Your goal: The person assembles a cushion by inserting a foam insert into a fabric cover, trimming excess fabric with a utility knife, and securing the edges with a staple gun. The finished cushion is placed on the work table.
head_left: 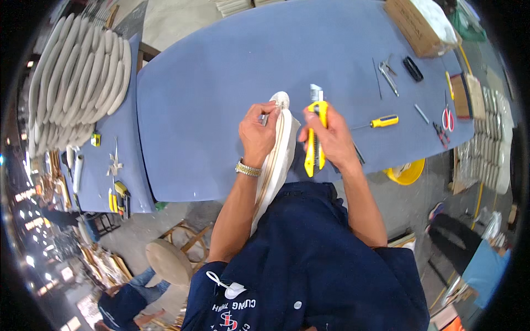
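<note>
Head view, looking down: a long white moulded piece with a tan stripe (274,160) stands on edge against the person's dark blue shirt, its far tip resting on the blue counter (221,83). Left hand (258,132) is clenched round the piece's upper end; right hand (331,135), just beside the piece, grips a yellow snap-blade utility knife (314,138), blade out and pointing away. Risk, as I judge it: the blade sits near the left fingers, so a slip could cut them or gouge the piece. Farther right of the piece lies a yellow-handled screwdriver (381,121).

White moulding's (274,165) lower end behind shirt (309,254)
</note>
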A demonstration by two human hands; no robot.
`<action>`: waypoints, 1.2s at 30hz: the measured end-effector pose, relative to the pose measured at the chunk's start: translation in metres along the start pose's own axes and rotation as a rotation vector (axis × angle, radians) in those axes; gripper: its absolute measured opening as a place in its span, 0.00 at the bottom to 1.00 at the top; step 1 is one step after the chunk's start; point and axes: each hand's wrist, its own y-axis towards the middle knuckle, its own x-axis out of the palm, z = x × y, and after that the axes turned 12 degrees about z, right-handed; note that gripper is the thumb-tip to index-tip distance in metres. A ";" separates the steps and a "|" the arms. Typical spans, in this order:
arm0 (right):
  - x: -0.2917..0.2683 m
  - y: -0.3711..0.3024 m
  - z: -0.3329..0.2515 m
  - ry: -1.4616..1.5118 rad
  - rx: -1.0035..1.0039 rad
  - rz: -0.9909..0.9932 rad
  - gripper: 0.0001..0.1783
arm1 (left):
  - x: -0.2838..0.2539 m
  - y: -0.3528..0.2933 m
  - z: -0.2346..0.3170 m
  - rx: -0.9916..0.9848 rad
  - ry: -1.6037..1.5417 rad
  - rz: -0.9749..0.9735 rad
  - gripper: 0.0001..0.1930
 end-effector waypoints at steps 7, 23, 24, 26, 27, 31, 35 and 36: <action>0.032 0.013 0.017 -0.322 -0.044 -0.098 0.16 | 0.011 0.021 -0.022 -0.120 -0.267 -0.047 0.04; 0.033 0.015 0.020 -0.319 0.043 -0.151 0.15 | -0.003 0.013 -0.001 0.299 0.049 -0.065 0.03; 0.033 0.015 0.017 -0.332 0.046 -0.157 0.15 | -0.004 0.014 -0.001 0.285 0.036 -0.067 0.03; 0.033 0.015 0.014 -0.355 0.055 -0.163 0.15 | -0.005 0.016 -0.002 0.258 0.007 -0.077 0.04; 0.034 0.016 0.014 -0.366 0.045 -0.166 0.15 | -0.006 0.016 -0.003 0.204 -0.020 -0.074 0.03; 0.036 0.019 0.015 -0.415 0.045 -0.175 0.18 | -0.001 0.015 -0.015 0.060 -0.140 -0.069 0.03; 0.038 0.023 0.021 -0.519 0.051 -0.160 0.22 | 0.003 0.014 -0.019 -0.025 -0.201 -0.078 0.03; 0.038 0.024 0.021 -0.522 0.053 -0.158 0.23 | 0.003 0.014 -0.018 -0.040 -0.218 -0.076 0.02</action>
